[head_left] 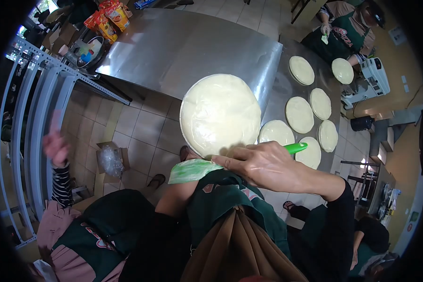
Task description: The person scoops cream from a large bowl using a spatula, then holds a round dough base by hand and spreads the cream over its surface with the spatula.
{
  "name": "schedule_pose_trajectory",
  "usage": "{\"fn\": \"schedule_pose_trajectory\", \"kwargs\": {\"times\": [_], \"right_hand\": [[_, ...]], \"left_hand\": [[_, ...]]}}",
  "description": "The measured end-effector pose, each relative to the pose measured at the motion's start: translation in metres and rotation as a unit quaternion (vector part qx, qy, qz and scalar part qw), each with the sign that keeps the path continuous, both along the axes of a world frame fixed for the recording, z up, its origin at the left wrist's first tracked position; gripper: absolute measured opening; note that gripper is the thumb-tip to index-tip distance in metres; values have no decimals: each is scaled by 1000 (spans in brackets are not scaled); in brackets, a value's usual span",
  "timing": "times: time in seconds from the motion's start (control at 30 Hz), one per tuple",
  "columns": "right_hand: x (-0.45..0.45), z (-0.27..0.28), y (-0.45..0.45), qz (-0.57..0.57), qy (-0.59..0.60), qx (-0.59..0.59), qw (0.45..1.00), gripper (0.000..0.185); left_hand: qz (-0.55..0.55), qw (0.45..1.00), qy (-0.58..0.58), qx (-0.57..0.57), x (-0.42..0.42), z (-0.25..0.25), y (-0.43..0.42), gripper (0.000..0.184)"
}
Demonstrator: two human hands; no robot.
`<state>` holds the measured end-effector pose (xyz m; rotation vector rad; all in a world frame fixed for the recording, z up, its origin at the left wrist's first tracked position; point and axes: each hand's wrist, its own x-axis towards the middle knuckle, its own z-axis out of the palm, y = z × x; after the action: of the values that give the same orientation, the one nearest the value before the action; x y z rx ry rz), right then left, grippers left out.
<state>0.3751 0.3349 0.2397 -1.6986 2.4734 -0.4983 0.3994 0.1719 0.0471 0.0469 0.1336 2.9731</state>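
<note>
A round pan (221, 115) topped with smooth, glossy pale cream is held up in front of my chest. My left hand (192, 154) supports it from underneath, near its lower left edge; the pan and the spatula hide most of that hand. In my right hand (263, 164) is a green spatula (296, 148), its handle sticking out to the right. The wide blade, smeared with cream, extends left just below the pan's near edge. My right fingers are closed around the spatula, close to the rim.
More cream-topped rounds (299, 114) stand on the metal table at the right. A steel table (188, 47) lies ahead. A co-worker (336, 30) holds a spatula beside a white mixer (373, 80). Another person's hand (57, 148) is raised at left, near a metal rack (37, 94). A box (112, 160) sits on the floor.
</note>
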Motion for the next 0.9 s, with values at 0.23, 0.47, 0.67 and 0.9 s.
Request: {"fn": "schedule_pose_trajectory", "kwargs": {"times": [0.23,0.47,0.67,0.9], "right_hand": [[-46,-2,10,-128,50,-48,989,39],[-4,-7,16,-49,-108,-62,991,49],[-26,-30,27,-124,-50,-54,990,41],[-9,-22,32,-135,-116,-134,975,37]], "left_hand": [[10,1000,15,-13,1,3,-1,66],[26,999,33,-19,5,4,-10,66],[60,996,16,-59,6,-2,-12,67],[119,979,-27,-164,8,-12,-22,67]]}}
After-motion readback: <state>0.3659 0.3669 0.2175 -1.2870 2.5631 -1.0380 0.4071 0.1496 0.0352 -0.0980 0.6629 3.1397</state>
